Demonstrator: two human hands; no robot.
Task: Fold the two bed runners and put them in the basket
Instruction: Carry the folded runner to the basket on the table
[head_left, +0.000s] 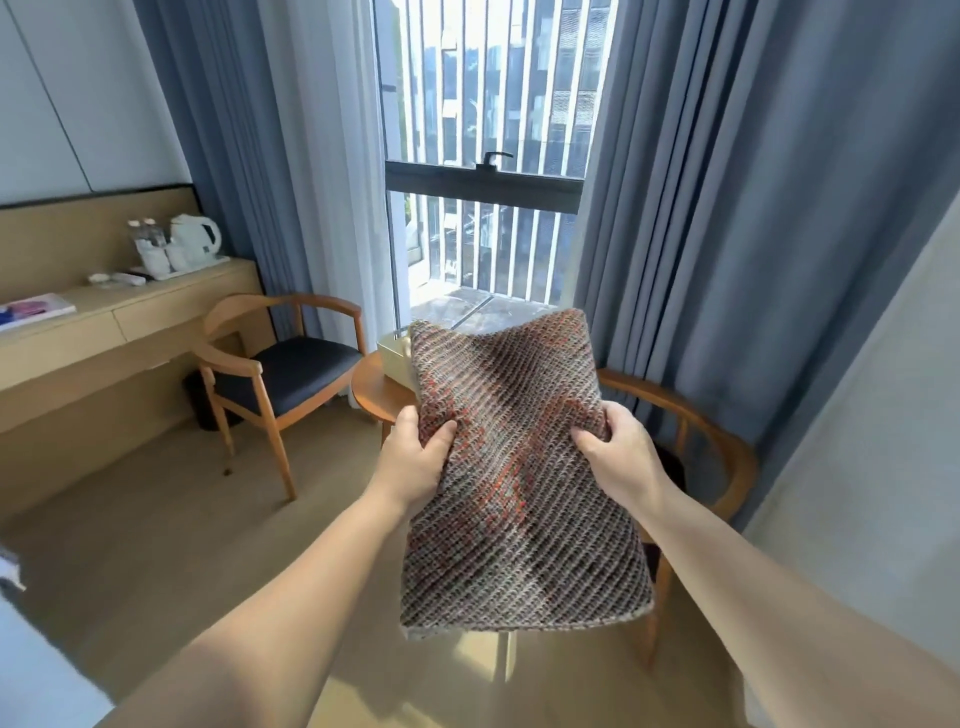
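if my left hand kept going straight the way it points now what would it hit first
Likely the small round table, or the pale box on it, which lie just beyond the left hand gripping the bed runner; depth is hard to judge from one view.

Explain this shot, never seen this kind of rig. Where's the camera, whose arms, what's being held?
There is no machine here. A person works with bare hands, and the single picture comes from a wide-angle camera worn on their head, looking forward and down. The two arms reaching in from the bottom are therefore the wearer's own.

The left hand and right hand each have a grip on one side edge of a folded woven bed runner, brown-grey with orange streaks, held up in the air.

Behind it stands a small round table with a pale box on it, partly hidden by the cloth. I cannot tell whether that is the basket. A wooden chair stands left of the table and a second chair to its right. A desk with a kettle runs along the left wall.
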